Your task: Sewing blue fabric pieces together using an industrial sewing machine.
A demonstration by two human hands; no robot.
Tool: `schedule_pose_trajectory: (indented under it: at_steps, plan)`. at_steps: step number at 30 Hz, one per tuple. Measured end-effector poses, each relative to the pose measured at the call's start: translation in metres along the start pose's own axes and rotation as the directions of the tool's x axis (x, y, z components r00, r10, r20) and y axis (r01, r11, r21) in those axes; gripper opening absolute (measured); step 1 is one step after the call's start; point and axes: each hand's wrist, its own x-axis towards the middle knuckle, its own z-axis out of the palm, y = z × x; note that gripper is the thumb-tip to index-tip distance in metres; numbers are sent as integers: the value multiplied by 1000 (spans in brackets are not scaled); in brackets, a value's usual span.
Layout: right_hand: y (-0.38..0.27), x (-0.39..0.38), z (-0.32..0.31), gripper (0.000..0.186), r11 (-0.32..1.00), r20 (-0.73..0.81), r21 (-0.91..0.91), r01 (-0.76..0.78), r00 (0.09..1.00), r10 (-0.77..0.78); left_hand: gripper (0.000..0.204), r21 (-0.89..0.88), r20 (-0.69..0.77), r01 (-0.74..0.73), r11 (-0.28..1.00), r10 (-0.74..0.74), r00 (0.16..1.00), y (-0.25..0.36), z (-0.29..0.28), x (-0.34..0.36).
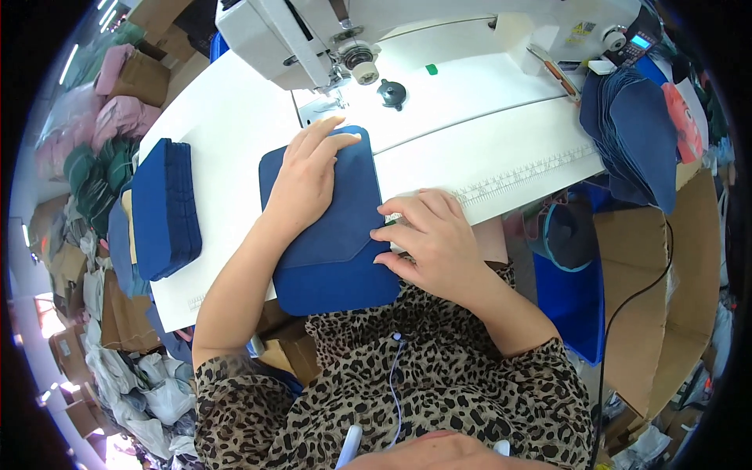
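A dark blue fabric piece (333,290) with rounded corners lies in front of the sewing machine, its near end hanging over the table edge. On top of it rests a second blue layer (348,211) with an angled lower edge. My left hand (308,176) lies on the upper part, fingers stretched toward the presser foot (338,99). At the right edge of the fabric, my right hand (431,243) has its fingers spread, with the tips touching that edge. The far end of the fabric is just short of the needle area.
Stacked blue pieces (164,211) stand at the table's left. More blue pieces (630,133) hang over the right end, near a cutter (556,72). A black round part (392,94) sits beside the needle. Below right are a blue bin (572,305) and a cardboard box (666,298).
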Motion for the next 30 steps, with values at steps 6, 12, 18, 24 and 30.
schedule_pose_trajectory:
  at_steps: [6, 12, 18, 24, 30]
  plan:
    - [-1, 0, -1, 30, 1000, -3, 7, -4, 1000, 4, 46, 96, -1, 83, 992, -83, 997, 1, -2, 0]
    - [-1, 0, -3, 33, 1000, 14, 9, 0, 1000, 0, 43, -133, -36, 177, 975, -183, 982, 7, -6, 1]
    - [-4, 5, -1, 27, 1000, 14, -3, -24, 1000, 24, 40, -46, -69, 125, 991, -128, 989, -1, -4, -1]
    - [1, 14, 6, 20, 991, -14, -106, 83, 996, -85, 38, -81, -68, 120, 989, -126, 990, 0, -3, 2]
    - [5, 20, 5, 15, 979, 24, -147, 144, 990, -142, 40, -166, -34, 103, 981, -110, 993, -3, -4, 2]
